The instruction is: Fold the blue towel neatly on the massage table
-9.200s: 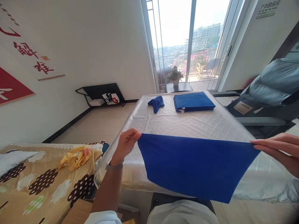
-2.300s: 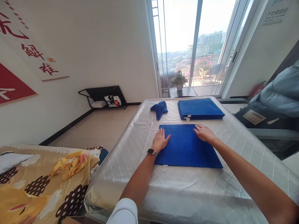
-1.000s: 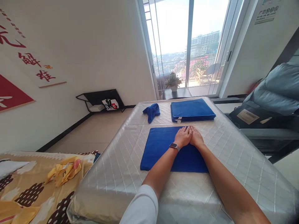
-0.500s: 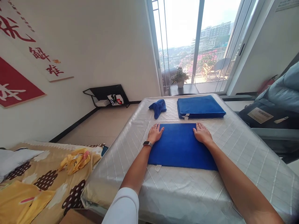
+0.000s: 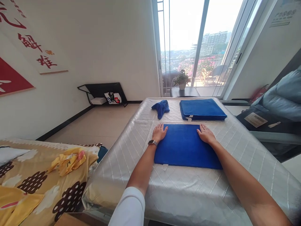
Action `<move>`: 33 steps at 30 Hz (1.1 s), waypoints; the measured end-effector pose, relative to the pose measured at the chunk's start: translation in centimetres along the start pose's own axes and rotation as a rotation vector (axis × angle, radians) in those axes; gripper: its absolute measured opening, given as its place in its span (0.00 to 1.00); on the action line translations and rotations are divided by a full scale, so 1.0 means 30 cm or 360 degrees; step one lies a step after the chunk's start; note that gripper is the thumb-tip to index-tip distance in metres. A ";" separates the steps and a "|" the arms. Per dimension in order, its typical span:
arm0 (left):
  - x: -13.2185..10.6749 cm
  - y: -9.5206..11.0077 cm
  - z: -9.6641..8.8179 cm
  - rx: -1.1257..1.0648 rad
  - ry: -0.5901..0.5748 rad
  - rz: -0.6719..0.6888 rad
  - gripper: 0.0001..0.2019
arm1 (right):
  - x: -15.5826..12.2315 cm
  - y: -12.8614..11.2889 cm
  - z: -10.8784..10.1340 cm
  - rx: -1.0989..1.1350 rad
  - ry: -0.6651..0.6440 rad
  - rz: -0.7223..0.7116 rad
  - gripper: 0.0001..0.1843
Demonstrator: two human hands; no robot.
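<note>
Open, empty hands [image 5: 159, 133] [image 5: 207, 134] touch the blue cloth [image 5: 187, 147], its long axis lying sideways, tag [image 5: 165, 167] nearest the wearer.

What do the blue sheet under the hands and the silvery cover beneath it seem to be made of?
Blue sheet: probably woven or microfibre fabric, judging by its matte, light-absorbing surface and the white label at its near edge.
Silvery cover: likely plastic or coated fabric with a shiny finish; it shows bright highlights, wrinkles and a diamond-like line pattern.
</note>
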State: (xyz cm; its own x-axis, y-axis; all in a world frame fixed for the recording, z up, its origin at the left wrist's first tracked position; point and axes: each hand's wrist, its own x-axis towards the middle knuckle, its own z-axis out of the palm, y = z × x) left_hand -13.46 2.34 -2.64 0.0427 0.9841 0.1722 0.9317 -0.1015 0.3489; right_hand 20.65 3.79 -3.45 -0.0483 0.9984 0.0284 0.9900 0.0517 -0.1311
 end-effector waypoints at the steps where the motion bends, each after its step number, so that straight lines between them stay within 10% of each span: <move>1: 0.003 -0.003 -0.002 -0.0026 0.0014 -0.0001 0.32 | 0.000 0.000 -0.003 0.0002 -0.0007 0.0002 0.39; 13: 0.026 -0.051 -0.038 -0.0262 0.0079 -0.0014 0.24 | 0.042 0.038 -0.047 0.0172 -0.0053 -0.0005 0.34; 24: 0.034 -0.053 -0.028 -0.0163 0.0081 -0.0095 0.23 | 0.060 0.085 -0.023 0.0400 0.0383 0.0115 0.27; 33: 0.213 -0.059 -0.104 -0.0120 -0.0252 -0.0266 0.12 | 0.086 0.092 -0.080 0.0564 0.0262 0.0287 0.27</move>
State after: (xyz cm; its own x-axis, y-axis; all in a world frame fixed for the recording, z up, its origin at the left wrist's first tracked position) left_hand -15.96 8.36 0.73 -0.0480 0.9981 -0.0382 0.9013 0.0598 0.4291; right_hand 23.59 6.44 -1.37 0.1717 0.9768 0.1278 0.8726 -0.0906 -0.4800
